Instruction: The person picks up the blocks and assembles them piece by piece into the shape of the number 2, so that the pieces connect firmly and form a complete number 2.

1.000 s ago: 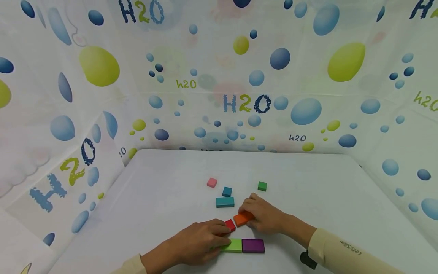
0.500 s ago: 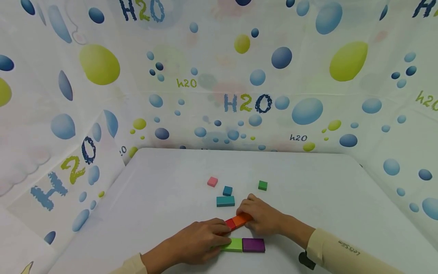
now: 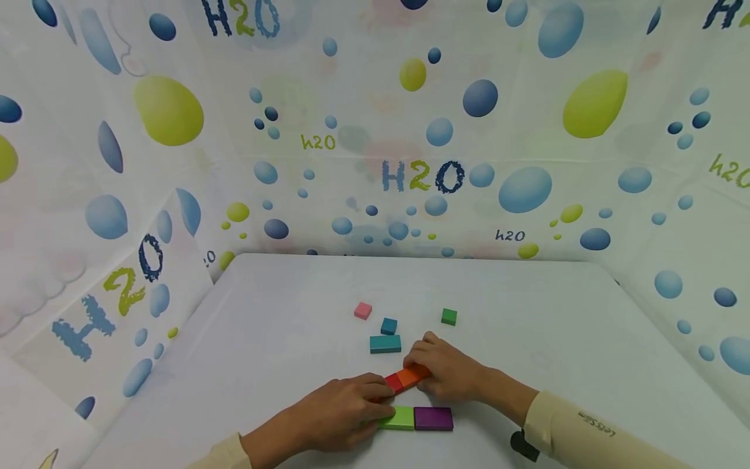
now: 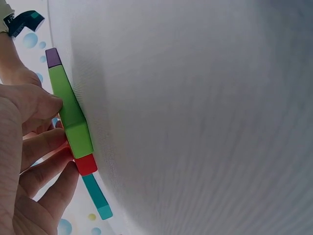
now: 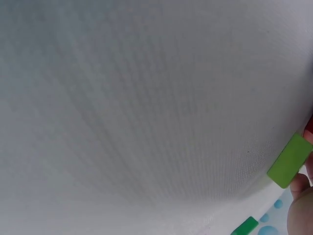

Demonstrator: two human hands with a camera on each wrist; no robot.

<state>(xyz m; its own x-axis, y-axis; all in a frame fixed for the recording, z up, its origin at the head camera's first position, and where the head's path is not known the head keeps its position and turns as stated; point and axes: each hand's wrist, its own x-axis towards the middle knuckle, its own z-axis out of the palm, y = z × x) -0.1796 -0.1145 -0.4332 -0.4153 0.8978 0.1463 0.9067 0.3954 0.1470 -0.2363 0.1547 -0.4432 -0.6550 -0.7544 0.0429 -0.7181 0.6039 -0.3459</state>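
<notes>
On the white table my left hand [image 3: 346,413] holds the left end of a red block [image 3: 393,384]. Its thumb rests by a lime-green block [image 3: 398,418], partly covered by the hand. My right hand [image 3: 448,370] grips an orange block [image 3: 414,375] at its right end. Red and orange meet end to end in a slanted row. A purple block [image 3: 433,419] touches the lime one's right end. In the left wrist view, fingers reach the red block [image 4: 86,165] behind the lime block [image 4: 73,115]. A green block [image 5: 290,160] shows beside the right fingers; which one, I cannot tell.
Behind the hands lie a teal block [image 3: 385,344], a small blue block [image 3: 389,326], a pink block [image 3: 363,311] and a small green block [image 3: 448,316]. A patterned H2O cloth [image 3: 351,104] hangs behind the white table [image 3: 281,306].
My right hand has moved slightly left with the orange block, closing its gap with the red block. The left hand and the other blocks stay put.
</notes>
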